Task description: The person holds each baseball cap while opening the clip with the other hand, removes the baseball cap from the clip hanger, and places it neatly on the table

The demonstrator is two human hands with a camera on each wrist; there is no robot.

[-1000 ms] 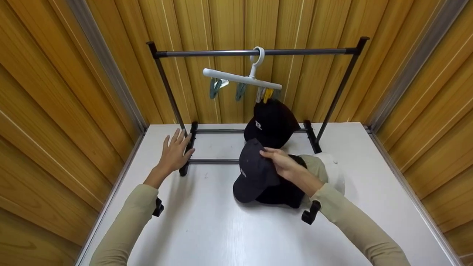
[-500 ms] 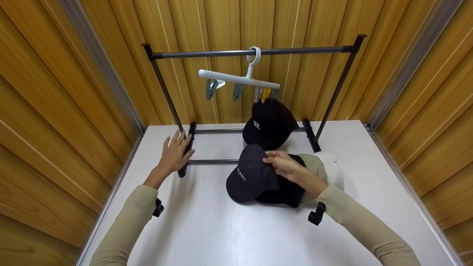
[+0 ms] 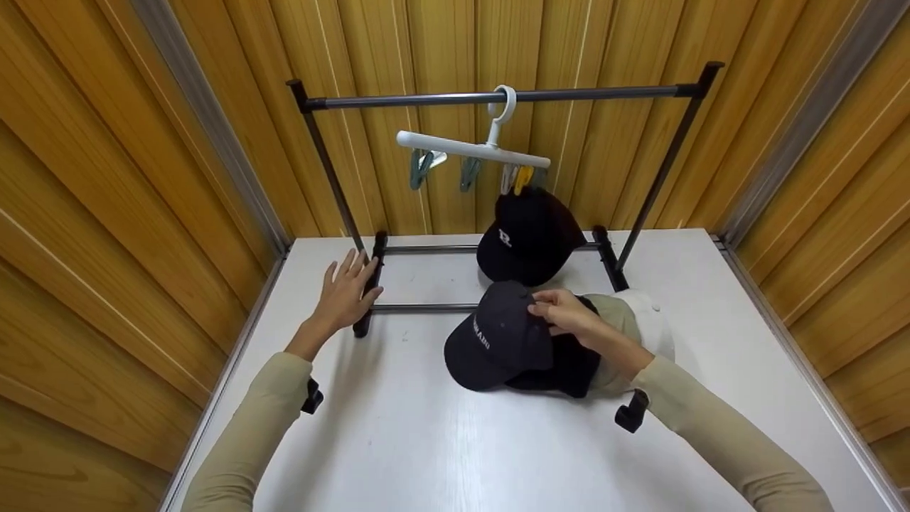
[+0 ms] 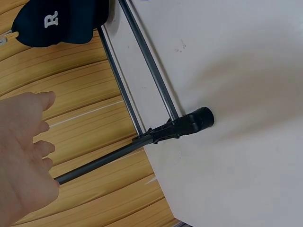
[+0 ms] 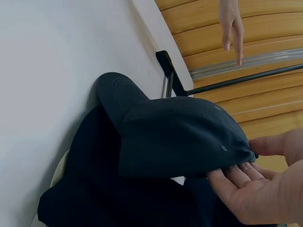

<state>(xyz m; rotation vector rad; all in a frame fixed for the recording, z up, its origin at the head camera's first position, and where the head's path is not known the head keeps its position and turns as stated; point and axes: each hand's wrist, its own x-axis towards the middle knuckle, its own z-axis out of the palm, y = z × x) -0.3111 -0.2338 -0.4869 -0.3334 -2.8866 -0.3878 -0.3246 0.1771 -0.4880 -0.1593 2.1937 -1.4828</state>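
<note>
Two hands work at a tabletop rack (image 3: 498, 96): the right hand (image 3: 561, 316), pinching a navy cap (image 3: 498, 338) atop the pile of caps (image 3: 611, 341), has turned it brim-forward within the last second; the left hand (image 3: 346, 295), fingers straight, rests against the rack's foot (image 3: 370, 291).

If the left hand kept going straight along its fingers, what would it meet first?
Probably the black foot bar of the rack: the left hand has fingertips right at it, pointing toward the wood-panelled back wall. Actual contact is unclear.
</note>
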